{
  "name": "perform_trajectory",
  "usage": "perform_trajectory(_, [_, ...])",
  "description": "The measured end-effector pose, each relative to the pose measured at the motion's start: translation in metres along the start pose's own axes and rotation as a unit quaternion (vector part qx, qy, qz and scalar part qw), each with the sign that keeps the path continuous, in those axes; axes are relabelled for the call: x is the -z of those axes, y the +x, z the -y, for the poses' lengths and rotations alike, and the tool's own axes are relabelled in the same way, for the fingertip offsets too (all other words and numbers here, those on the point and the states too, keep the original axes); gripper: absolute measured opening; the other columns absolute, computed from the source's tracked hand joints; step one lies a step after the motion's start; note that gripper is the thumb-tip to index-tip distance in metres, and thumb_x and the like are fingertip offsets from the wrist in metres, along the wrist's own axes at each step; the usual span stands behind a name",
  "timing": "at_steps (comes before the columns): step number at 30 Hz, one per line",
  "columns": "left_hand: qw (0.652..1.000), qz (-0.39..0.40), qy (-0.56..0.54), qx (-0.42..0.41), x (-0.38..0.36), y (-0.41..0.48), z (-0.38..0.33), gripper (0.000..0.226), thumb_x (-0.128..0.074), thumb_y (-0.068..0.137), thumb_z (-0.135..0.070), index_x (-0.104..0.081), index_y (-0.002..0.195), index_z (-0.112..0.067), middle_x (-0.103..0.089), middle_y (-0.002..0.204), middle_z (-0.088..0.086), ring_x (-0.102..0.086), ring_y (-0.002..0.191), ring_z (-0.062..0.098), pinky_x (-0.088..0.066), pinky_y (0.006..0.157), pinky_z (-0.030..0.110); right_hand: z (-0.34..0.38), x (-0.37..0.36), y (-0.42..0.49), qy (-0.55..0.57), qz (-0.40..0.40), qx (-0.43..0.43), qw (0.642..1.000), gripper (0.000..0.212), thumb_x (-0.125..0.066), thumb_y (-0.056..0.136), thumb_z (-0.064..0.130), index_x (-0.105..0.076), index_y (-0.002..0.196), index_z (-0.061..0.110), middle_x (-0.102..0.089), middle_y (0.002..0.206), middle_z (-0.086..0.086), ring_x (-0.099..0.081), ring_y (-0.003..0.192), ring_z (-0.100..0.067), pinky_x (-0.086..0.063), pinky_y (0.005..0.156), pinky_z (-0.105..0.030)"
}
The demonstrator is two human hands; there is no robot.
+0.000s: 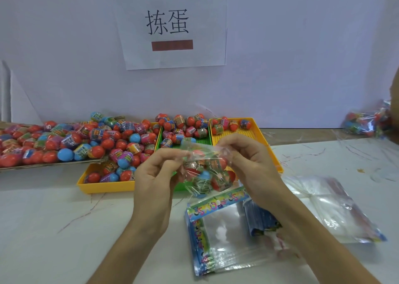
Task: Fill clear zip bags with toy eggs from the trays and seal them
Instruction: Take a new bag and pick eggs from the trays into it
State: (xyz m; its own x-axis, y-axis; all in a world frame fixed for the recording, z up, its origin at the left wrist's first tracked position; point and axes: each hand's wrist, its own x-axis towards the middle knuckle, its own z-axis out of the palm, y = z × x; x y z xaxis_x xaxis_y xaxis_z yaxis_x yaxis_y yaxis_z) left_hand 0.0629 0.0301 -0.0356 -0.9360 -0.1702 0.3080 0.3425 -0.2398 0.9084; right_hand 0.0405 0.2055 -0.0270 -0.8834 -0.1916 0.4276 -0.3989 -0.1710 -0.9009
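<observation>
A clear zip bag [205, 173] holding several toy eggs hangs in the air above the table's middle. My left hand [155, 175] pinches its top edge on the left side, and my right hand [248, 165] pinches the top edge on the right. Behind the bag stand a yellow tray [103, 186] heaped with red and blue eggs, a green tray [200, 141] with several eggs at its far end, and a second yellow tray [261, 137] with a few eggs along its back edge.
A stack of empty zip bags [226, 236] with colourful borders lies under my right forearm. More clear bags [330, 206] lie to the right. A flat cardboard tray of eggs [43, 141] sits far left. Filled bags [367, 121] rest at the far right by the wall.
</observation>
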Motion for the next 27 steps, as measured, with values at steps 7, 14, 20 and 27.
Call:
perform_trajectory(7, [0.997, 0.032, -0.074, 0.022, -0.001, -0.003, -0.003, 0.057, -0.042, 0.092, 0.014, -0.07, 0.06, -0.024, -0.056, 0.062, -0.005, -0.05, 0.056, 0.005, -0.044, 0.052, 0.015, 0.002, -0.002, 0.0, 0.033, 0.021, 0.001, 0.999, 0.025, -0.059, 0.09, 0.012, -0.076, 0.083, 0.029, -0.066, 0.082, 0.003, -0.062, 0.075, -0.008, -0.052, 0.066, -0.021])
perform_trajectory(14, [0.994, 0.035, -0.094, 0.054, 0.002, -0.003, -0.005, 0.051, -0.039, 0.087, 0.013, -0.064, 0.06, -0.022, -0.052, 0.066, -0.003, -0.045, 0.062, 0.011, -0.039, 0.056, 0.024, -0.002, -0.002, 0.0, 0.004, 0.037, 0.038, 0.999, 0.036, -0.055, 0.093, 0.001, -0.079, 0.092, 0.027, -0.068, 0.086, 0.006, -0.062, 0.083, -0.013, -0.05, 0.074, -0.024])
perform_trajectory(20, [0.983, 0.067, -0.15, 0.086, 0.0, -0.006, -0.011, 0.023, -0.05, 0.072, -0.006, -0.062, 0.059, -0.021, -0.052, 0.069, -0.001, -0.048, 0.062, 0.012, -0.044, 0.052, 0.02, 0.001, -0.004, -0.001, 0.075, 0.051, 0.021, 0.996, 0.037, -0.055, 0.089, -0.003, -0.078, 0.082, 0.025, -0.066, 0.082, 0.008, -0.06, 0.08, -0.008, -0.049, 0.072, -0.019])
perform_trajectory(27, [0.982, 0.062, -0.158, 0.078, 0.001, -0.008, -0.016, 0.023, -0.049, 0.071, -0.008, -0.061, 0.057, -0.02, -0.052, 0.067, -0.002, -0.05, 0.06, 0.01, -0.049, 0.053, 0.018, 0.002, -0.006, -0.003, 0.085, 0.051, 0.011, 0.995, 0.042, -0.044, 0.089, -0.007, -0.078, 0.082, 0.015, -0.062, 0.084, 0.001, -0.058, 0.079, -0.013, -0.047, 0.07, -0.021])
